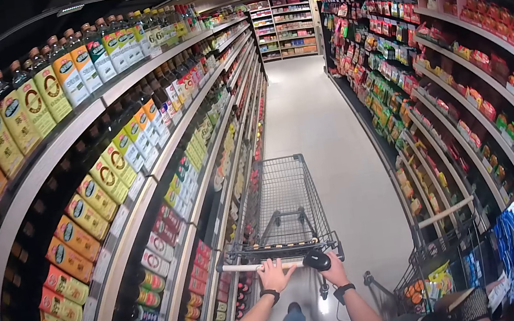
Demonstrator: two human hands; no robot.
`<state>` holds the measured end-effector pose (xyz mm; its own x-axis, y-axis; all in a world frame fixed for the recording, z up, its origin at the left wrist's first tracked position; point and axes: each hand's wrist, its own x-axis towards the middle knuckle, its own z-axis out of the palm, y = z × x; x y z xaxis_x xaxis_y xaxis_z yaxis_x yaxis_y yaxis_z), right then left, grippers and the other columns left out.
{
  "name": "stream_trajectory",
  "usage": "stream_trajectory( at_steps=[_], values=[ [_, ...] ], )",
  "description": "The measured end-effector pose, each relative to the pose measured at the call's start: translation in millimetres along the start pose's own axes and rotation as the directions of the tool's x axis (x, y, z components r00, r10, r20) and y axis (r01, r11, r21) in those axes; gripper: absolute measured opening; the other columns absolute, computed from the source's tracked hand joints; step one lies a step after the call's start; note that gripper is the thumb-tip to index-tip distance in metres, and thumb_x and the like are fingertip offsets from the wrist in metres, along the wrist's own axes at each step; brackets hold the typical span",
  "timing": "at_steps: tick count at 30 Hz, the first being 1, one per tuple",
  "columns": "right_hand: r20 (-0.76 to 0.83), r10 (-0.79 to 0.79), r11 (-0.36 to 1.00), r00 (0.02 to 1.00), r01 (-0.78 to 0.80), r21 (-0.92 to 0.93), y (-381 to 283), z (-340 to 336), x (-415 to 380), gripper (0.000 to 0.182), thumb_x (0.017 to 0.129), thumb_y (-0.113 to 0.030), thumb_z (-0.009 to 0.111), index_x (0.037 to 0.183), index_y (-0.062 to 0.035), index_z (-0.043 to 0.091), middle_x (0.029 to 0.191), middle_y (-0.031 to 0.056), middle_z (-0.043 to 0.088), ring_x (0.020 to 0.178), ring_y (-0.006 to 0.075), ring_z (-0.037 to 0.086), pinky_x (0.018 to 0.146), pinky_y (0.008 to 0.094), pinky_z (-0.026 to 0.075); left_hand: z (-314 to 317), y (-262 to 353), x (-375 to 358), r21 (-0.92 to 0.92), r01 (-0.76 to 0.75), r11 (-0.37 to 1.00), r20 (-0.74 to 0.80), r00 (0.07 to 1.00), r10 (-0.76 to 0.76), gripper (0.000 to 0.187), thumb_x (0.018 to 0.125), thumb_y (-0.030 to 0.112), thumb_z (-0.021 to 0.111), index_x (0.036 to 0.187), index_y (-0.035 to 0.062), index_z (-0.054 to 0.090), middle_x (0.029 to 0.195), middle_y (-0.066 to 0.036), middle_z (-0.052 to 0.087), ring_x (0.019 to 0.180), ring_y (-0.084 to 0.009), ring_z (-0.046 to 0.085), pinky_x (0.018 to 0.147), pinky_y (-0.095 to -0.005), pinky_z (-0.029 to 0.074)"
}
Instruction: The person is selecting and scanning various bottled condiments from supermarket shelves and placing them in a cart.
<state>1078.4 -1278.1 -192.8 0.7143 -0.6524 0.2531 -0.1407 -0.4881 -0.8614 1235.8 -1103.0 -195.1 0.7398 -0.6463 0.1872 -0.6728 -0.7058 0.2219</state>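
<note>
A wire shopping cart stands in front of me in the aisle, its basket showing no goods. My left hand lies over the middle of the pale cart handle, fingers hooked across the bar and thumb stretched to the right. Near the handle's right end, my right hand is closed round the bar. Just left of it, a black rounded device sits on the handle. Both wrists wear dark bands.
Shelves of boxed bottles line the left side, close to the cart. Bagged goods fill the right shelves. At lower right stands a second cart holding packages, with part of another person beside it. Grey floor runs to shelves at the far end.
</note>
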Motion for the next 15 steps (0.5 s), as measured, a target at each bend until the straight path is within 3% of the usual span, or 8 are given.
stream_trajectory(
  at_steps=[7, 9, 11, 13, 15],
  values=[
    [0.043, -0.030, 0.999, 0.999, 0.031, -0.026, 40, 14, 78, 0.047, 0.063, -0.010, 0.080, 0.105, -0.0003, 0.062, 0.098, 0.0144, 0.061, 0.092, 0.0354, 0.064, 0.082, 0.0398, 0.052, 23, -7, 73, -0.066, -0.014, 0.998, -0.065, 0.998, 0.009, 0.076, 0.086, 0.073, 0.049, 0.119, 0.0063, 0.063, 0.115, -0.019, 0.055, 0.114, -0.0347, 0.049, 0.093, -0.0551, 0.033],
    [-0.001, 0.012, 1.000, 1.000, -0.013, -0.026, 48, 20, 101, 0.050, 0.068, -0.010, 0.078, 0.113, -0.0023, 0.058, 0.104, 0.0180, 0.064, 0.099, 0.0374, 0.064, 0.085, 0.0413, 0.051, 36, -15, 99, -0.065, -0.095, 0.993, -0.153, 0.985, 0.084, 0.076, 0.087, 0.073, 0.047, 0.118, 0.0057, 0.064, 0.117, -0.020, 0.056, 0.113, -0.0356, 0.048, 0.088, -0.0551, 0.036],
    [0.045, 0.075, 0.994, 0.996, -0.071, -0.089, 51, 19, 122, 0.056, 0.069, -0.012, 0.078, 0.119, -0.0025, 0.054, 0.106, 0.0211, 0.065, 0.101, 0.0373, 0.064, 0.087, 0.0424, 0.051, 44, -15, 119, -0.050, -0.033, 0.998, -0.109, 0.994, 0.027, 0.074, 0.087, 0.071, 0.049, 0.120, 0.0070, 0.064, 0.126, -0.021, 0.056, 0.124, -0.0362, 0.047, 0.095, -0.0578, 0.032],
    [0.014, 0.097, 0.993, 0.995, -0.095, -0.070, 62, 26, 143, 0.052, 0.069, -0.013, 0.079, 0.116, -0.0020, 0.058, 0.105, 0.0189, 0.064, 0.100, 0.0370, 0.063, 0.088, 0.0418, 0.050, 36, -15, 139, -0.116, -0.022, 0.993, -0.052, 0.999, 0.016, 0.071, 0.087, 0.070, 0.050, 0.117, 0.0074, 0.065, 0.121, -0.019, 0.057, 0.119, -0.0353, 0.048, 0.096, -0.0569, 0.032],
    [0.120, 0.095, 0.995, 0.988, -0.090, -0.048, 61, 24, 165, 0.048, 0.070, -0.014, 0.079, 0.112, -0.0014, 0.061, 0.105, 0.0166, 0.062, 0.100, 0.0361, 0.062, 0.088, 0.0404, 0.050, 30, -17, 159, -0.155, -0.045, 0.987, -0.070, 0.997, 0.034, 0.068, 0.086, 0.069, 0.053, 0.114, 0.0078, 0.066, 0.115, -0.017, 0.057, 0.114, -0.0340, 0.048, 0.095, -0.0565, 0.033]
  ],
)
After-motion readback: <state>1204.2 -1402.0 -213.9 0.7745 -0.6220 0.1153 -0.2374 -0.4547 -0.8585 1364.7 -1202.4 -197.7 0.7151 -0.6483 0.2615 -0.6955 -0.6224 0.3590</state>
